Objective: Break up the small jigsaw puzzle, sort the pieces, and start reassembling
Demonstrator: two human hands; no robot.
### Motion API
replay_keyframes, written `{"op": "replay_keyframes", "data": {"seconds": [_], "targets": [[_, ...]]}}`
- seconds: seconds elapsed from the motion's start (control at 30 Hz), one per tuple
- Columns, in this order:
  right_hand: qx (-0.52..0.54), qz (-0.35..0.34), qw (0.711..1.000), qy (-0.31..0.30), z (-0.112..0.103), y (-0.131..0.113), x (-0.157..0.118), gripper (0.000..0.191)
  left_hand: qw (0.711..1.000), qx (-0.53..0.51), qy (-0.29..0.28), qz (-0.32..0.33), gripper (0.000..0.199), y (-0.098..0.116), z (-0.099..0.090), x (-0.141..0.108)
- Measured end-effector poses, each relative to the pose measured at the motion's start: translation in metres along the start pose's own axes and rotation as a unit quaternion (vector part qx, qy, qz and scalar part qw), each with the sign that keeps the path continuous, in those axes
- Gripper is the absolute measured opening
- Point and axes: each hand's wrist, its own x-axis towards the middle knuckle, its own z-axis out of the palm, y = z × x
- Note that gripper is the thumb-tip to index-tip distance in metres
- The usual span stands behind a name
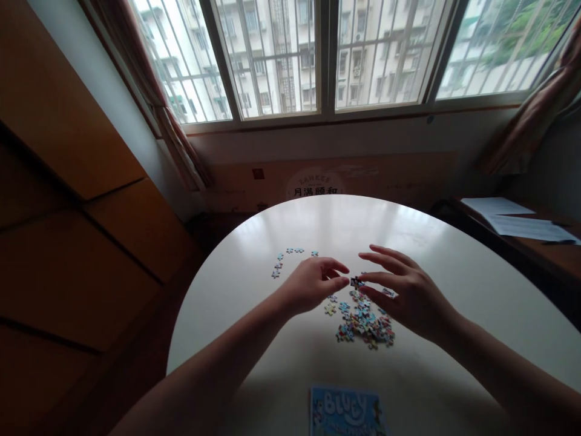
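My left hand [313,283] is over the middle of the white table [218,321], fingers loosely bent, thumb and forefinger apart. Its thumb tip comes close to a dark jigsaw puzzle piece [356,282]; whether they touch is hard to tell. That piece sits at the thumb and forefinger tips of my right hand [408,290], whose other fingers are stretched out. Below both hands lies a heap of mixed puzzle pieces [365,324], partly covered by the right hand. A yellowish piece [330,309] rests at the heap's left side.
Several pale blue puzzle pieces [289,250] form a bent line at the far left. A blue "Bluey" picture sheet or box [345,412] is at the near edge. Papers [512,221] lie on a side surface to the right. Barred windows stand behind the table.
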Motion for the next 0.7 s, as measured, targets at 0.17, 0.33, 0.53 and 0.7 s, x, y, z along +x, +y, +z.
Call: {"op": "replay_keyframes", "data": {"seconds": [0.17, 0.33, 0.53, 0.7], "targets": [[-0.006, -0.034, 0.999, 0.0, -0.001, -0.005, 0.001, 0.013, 0.995, -0.067, -0.046, -0.058, 0.018, 0.002, 0.0, -0.001], [-0.008, -0.036, 0.999, -0.009, -0.002, -0.011, 0.002, 0.012, 0.991, -0.081, -0.073, -0.08, 0.02, 0.002, -0.003, -0.001], [0.007, -0.027, 1.0, -0.011, -0.004, -0.017, 0.004, 0.014, 0.989, -0.067, -0.089, -0.099, 0.026, 0.004, -0.011, 0.001], [0.014, -0.002, 1.0, -0.002, -0.006, -0.006, 0.002, 0.015, 0.979, 0.077, -0.097, -0.161, 0.022, -0.008, -0.068, -0.007]]}}
